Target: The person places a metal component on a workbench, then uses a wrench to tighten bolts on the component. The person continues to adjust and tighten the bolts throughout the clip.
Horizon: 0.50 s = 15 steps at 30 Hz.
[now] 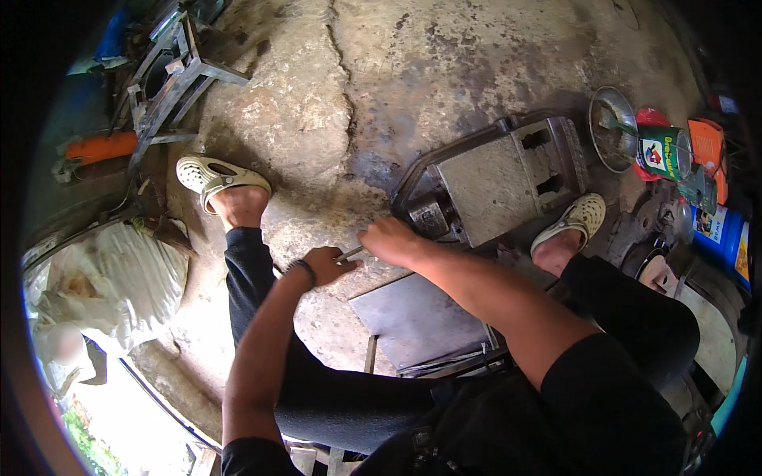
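Observation:
My left hand (324, 266) is closed around a thin metal rod (350, 254), which shows in the gap between my hands. My right hand (390, 241) is closed at the rod's other end; its fingers are mostly hidden behind the back of the hand. Just beyond my right hand, a heavy dark metal casting (568, 151) lies on the floor. It has a pointed far-left outline, a flat grey plate (488, 187) across its middle and a squarish metal block (429, 219) near my right knuckles.
A grey sheet (421, 317) lies below my right forearm. My clog-shod feet (208, 176) stand either side. At left are a metal frame (171, 91), an orange cylinder (101, 147) and white sacking (127, 278). At right are a round pan (612, 127), a green can (663, 151) and a blue container (718, 238).

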Tool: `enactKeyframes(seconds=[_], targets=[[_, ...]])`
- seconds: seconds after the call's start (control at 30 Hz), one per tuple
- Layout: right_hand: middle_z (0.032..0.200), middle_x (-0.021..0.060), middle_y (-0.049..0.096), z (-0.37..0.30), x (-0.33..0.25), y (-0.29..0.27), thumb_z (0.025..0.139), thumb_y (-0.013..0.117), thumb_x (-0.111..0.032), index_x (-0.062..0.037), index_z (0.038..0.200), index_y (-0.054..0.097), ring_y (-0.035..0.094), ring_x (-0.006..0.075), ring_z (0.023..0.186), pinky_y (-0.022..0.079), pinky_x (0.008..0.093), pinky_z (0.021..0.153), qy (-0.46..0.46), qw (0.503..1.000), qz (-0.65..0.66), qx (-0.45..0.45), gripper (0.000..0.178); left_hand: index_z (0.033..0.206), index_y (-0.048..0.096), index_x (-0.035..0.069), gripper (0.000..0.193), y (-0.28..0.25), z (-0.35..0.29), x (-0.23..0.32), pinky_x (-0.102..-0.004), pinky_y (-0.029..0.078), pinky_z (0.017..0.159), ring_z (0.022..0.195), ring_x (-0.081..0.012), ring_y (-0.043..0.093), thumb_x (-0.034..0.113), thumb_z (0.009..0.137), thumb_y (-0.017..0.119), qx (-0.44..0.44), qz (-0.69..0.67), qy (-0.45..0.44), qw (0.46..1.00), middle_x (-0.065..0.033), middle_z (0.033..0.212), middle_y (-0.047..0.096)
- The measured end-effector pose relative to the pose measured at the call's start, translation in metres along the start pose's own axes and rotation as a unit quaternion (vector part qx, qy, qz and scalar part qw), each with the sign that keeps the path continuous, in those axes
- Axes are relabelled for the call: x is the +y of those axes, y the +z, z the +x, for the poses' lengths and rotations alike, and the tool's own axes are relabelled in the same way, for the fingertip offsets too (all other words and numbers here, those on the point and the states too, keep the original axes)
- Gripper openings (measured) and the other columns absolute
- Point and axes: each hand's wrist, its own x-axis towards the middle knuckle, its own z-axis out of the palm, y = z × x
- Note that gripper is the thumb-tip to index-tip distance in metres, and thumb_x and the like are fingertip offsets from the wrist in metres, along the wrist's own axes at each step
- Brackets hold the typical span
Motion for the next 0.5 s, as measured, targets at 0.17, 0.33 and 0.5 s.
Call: enactKeyframes(seconds=[0.17,0.33,0.5], targets=[[0.095,0.022,0.071,0.016,0.003,-0.002,0.079,0.06,-0.007,-0.0019,0.09,0.074,0.071,0.0361,0.089,0.056,0.0453,0.076,0.043,0.994,-0.004,-0.105,0.019,0.087,0.07,0.003,0.089,-0.017,0.008,-0.034,-0.0393,0.048,0.073,0.071,-0.0222,0.057,0.083,0.087,0.032,-0.191,-0.159,-0.134,0.959,-0.0114,0.072,0.062],[0.075,0.0114,0.064,0.061,0.022,-0.012,0.083,0.067,-0.033,-0.0029,0.082,0.064,0.06,0.0227,0.064,0.051,0.0392,0.06,0.214,0.85,0.174,-0.449,0.03,0.079,0.069,0.0,0.089,-0.002,0.003,-0.03,-0.0418,0.048,0.077,0.074,-0.0275,0.059,0.083,0.086,0.037,-0.061,-0.143,-0.104,0.982,-0.0143,0.074,0.064],[0.077,0.0118,0.067,0.069,0.015,-0.011,0.086,0.055,-0.023,-0.0025,0.089,0.069,0.064,0.0253,0.066,0.049,0.0434,0.06,0.19,0.827,0.168,-0.501,0.025,0.086,0.072,-0.002,0.089,-0.013,-0.001,-0.023,-0.0446,0.049,0.081,0.084,-0.035,0.067,0.081,0.086,0.041,-0.047,-0.092,-0.099,0.99,-0.0232,0.085,0.07]])
